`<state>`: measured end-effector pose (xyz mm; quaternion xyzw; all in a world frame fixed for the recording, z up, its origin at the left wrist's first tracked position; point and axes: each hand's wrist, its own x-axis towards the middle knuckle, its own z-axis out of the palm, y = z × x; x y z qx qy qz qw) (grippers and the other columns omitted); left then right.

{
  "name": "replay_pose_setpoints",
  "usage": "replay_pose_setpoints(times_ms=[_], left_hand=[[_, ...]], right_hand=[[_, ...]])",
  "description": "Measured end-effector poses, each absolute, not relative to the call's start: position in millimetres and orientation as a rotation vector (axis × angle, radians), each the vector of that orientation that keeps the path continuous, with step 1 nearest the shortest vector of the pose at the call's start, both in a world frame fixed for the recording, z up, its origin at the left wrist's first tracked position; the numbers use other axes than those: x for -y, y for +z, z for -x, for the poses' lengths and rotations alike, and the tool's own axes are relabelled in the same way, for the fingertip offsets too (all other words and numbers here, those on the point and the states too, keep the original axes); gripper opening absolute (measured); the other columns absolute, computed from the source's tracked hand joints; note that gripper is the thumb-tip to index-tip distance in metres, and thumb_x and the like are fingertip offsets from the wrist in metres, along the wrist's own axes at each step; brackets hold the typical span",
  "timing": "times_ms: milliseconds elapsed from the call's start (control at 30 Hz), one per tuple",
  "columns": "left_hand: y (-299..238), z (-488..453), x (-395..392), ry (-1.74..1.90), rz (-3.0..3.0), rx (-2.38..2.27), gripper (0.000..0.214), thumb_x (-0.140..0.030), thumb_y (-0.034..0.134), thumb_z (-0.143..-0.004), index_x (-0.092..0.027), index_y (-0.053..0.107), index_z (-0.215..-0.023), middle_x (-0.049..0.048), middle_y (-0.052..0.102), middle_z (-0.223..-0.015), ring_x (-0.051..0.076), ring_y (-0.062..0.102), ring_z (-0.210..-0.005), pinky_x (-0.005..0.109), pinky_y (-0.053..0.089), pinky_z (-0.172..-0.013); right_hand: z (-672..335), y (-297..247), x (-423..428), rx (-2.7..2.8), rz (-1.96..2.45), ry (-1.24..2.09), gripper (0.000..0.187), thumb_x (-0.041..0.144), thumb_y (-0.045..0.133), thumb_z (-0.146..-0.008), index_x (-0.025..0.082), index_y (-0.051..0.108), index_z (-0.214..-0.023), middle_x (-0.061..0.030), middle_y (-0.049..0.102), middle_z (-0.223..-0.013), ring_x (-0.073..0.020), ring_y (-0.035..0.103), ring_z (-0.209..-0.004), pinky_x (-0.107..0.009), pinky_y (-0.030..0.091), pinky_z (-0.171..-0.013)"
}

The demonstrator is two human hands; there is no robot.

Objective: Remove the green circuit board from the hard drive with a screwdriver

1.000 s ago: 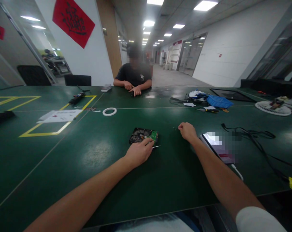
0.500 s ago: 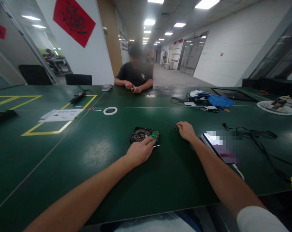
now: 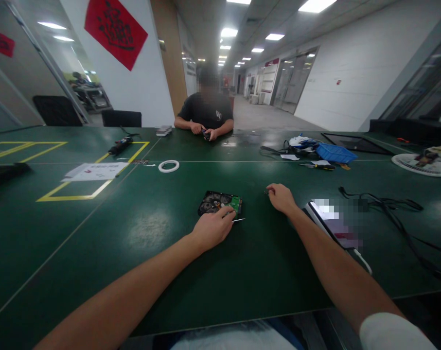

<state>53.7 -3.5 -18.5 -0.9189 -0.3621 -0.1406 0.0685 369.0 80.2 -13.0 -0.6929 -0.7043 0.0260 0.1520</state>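
A hard drive with a green circuit board lies on the dark green table, its board side up. My left hand rests over its near right corner, fingers closed around a thin tool whose pale metal tip sticks out to the right. The tool's handle is hidden in the hand, so its kind does not show. To the right of the drive, my right hand lies low at the table with its fingers drawn together. Tiny dark pieces are at its fingertips, too small to name.
A tablet-like device with a white cable lies beside my right forearm. Black cables trail farther right. Beyond are a white ring, paper sheets and a blue basket. Across the table sits another person.
The view has shifted slightly. My right hand has edged left, closer to the tiny dark pieces. My left hand and the hard drive stay as they were.
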Motion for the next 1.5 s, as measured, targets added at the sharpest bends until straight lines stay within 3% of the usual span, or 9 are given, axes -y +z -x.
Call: replay_pose_setpoints(times_ms=[200,533,767,1000,1300,1500], left_hand=[[-17.5,-53.9,3.7,-0.417,2.769,1.106,0.039,-0.031,0.042,-0.103,-0.019,0.056,-0.136,0.0127,0.056,-0.14,0.021,0.071,-0.094,0.031,0.06,-0.07],[-14.8,-53.5,4.7,-0.429,2.78,1.123,0.039,-0.032,0.044,-0.102,-0.02,0.057,-0.137,0.0133,0.057,-0.139,0.021,0.071,-0.093,0.031,0.06,-0.072],[-17.8,-53.7,3.9,-0.439,2.769,1.11,0.038,-0.031,0.043,-0.102,-0.019,0.057,-0.136,0.0138,0.057,-0.138,0.022,0.071,-0.096,0.032,0.06,-0.073],[-17.6,-53.3,4.0,-0.427,2.769,1.105,0.039,-0.031,0.041,-0.103,-0.018,0.057,-0.136,0.0137,0.056,-0.139,0.022,0.071,-0.093,0.032,0.061,-0.07],[-15.4,-53.7,4.5,-0.424,2.775,1.103,0.039,-0.031,0.04,-0.103,-0.019,0.057,-0.136,0.0132,0.057,-0.139,0.022,0.07,-0.095,0.031,0.06,-0.071],[-17.4,-54.2,4.3,-0.435,2.768,1.112,0.038,-0.032,0.041,-0.103,-0.019,0.057,-0.136,0.0124,0.057,-0.139,0.02,0.07,-0.094,0.03,0.06,-0.071]], right_hand=[[-370.1,-16.5,-83.0,2.106,1.954,0.051,0.032,0.027,0.047,-0.1,0.02,0.073,-0.117,-0.0108,0.068,-0.117,-0.0221,0.06,-0.109,-0.032,0.044,-0.095],[-383.4,-21.1,-86.9,2.18,1.866,0.035,0.048,0.004,0.042,-0.09,0.024,0.072,-0.123,-0.0077,0.066,-0.12,-0.018,0.06,-0.11,-0.028,0.043,-0.098],[-388.8,-20.1,-88.1,2.191,1.931,-0.03,0.039,0.013,0.044,-0.095,0.02,0.075,-0.118,-0.0112,0.069,-0.117,-0.0224,0.062,-0.109,-0.032,0.044,-0.099],[-394.5,-15.6,-87.8,2.157,1.961,0.069,0.024,0.029,0.06,-0.095,0.022,0.077,-0.11,-0.006,0.073,-0.111,-0.02,0.066,-0.1,-0.03,0.048,-0.092],[-385.4,-14.5,-86.5,2.073,2.007,0.104,0.016,0.032,0.066,-0.091,0.025,0.079,-0.099,-0.0026,0.077,-0.103,-0.0189,0.068,-0.094,-0.028,0.049,-0.086],[-378.6,-15.2,-85.5,2.019,2.063,0.122,0.016,0.031,0.064,-0.093,0.021,0.076,-0.098,-0.0069,0.075,-0.103,-0.0198,0.067,-0.093,-0.029,0.049,-0.083]])
